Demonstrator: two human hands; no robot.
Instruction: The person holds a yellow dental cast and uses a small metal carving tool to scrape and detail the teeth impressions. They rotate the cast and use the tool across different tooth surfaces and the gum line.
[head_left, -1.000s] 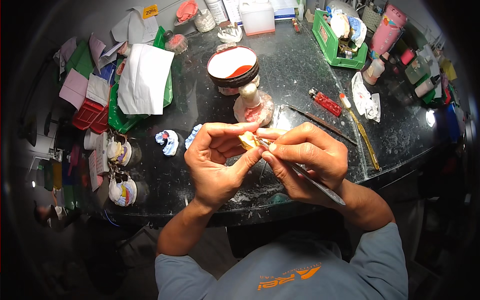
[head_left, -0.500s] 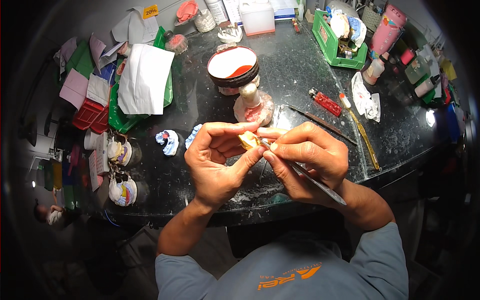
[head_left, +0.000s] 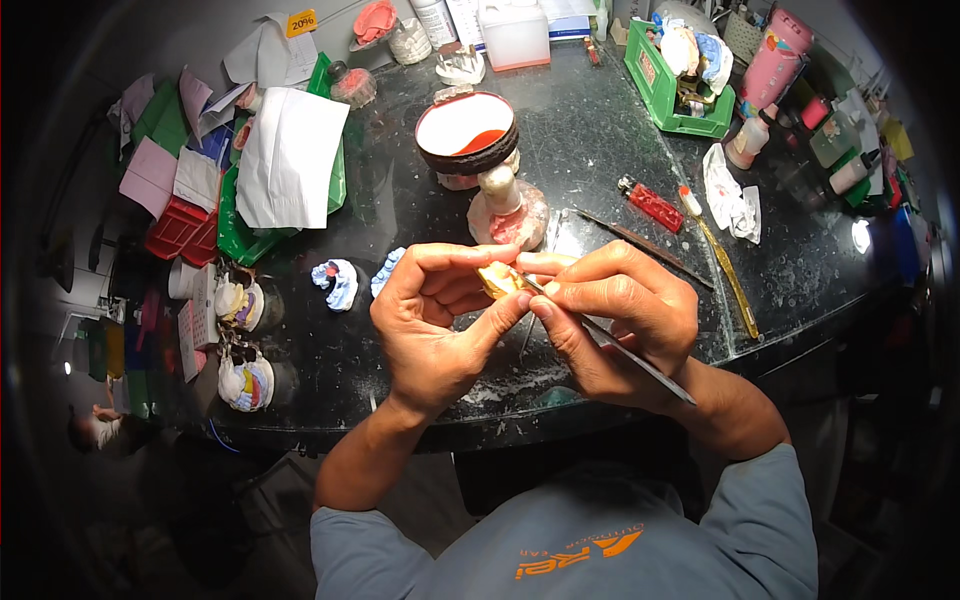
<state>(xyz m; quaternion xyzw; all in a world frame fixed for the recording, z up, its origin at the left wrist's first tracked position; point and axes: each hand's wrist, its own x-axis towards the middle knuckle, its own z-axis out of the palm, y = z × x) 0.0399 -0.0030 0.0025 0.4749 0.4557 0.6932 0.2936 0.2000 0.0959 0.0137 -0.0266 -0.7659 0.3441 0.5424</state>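
My left hand (head_left: 435,320) grips a small yellowish dental piece (head_left: 497,279) between thumb and fingertips, above the near edge of the dark worktable (head_left: 590,140). My right hand (head_left: 615,320) holds a thin metal hand tool (head_left: 625,347) like a pen, its tip touching the yellowish piece and its handle slanting down to the right. The two hands meet at the piece. Just beyond them stand a pinkish plaster model (head_left: 505,215) and a black rubber bowl (head_left: 467,135) with white and red inside.
Two blue dental casts (head_left: 340,283) lie left of my hands. A green tray (head_left: 678,85) of casts, a red lighter (head_left: 652,203), a yellow strip (head_left: 728,272), crumpled tissue (head_left: 730,195) and bottles sit right. Papers (head_left: 290,160), green and red trays, and mounted models (head_left: 243,380) crowd the left.
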